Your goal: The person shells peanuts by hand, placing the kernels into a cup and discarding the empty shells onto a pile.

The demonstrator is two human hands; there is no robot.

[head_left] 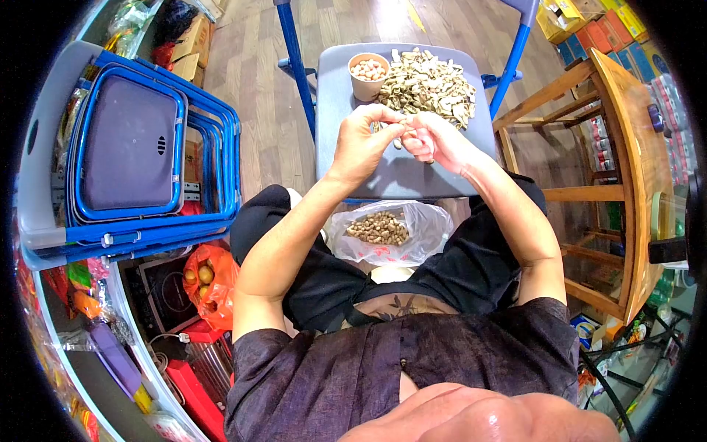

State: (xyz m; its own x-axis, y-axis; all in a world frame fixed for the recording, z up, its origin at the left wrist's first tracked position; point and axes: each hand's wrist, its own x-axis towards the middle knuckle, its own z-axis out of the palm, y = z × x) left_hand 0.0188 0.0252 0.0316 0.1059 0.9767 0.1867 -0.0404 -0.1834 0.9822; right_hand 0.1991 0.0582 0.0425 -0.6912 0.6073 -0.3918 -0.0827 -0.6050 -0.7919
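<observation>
Above a grey chair seat (340,166), the fingertips of my two hands meet. My left hand (363,140) pinches with thumb and index finger at a peanut, mostly hidden by the fingers. My right hand (434,140) has its fingers curled in and closes on the same peanut from the other side. Just beyond them spreads a heap of split peanut shells (434,85). Left of the heap stands a paper cup (366,90) filled with shelled peanuts (369,69). Below the seat's near edge, an open plastic bag (431,221) between my legs holds unshelled peanuts (378,228).
Folded blue-framed chairs (132,140) lean at the left. Beneath them are an orange bag of round yellowish produce (208,283) and a dark cooktop (166,291). A wooden stool (626,191) stands at the right. Cardboard boxes (607,33) are stacked at the back right.
</observation>
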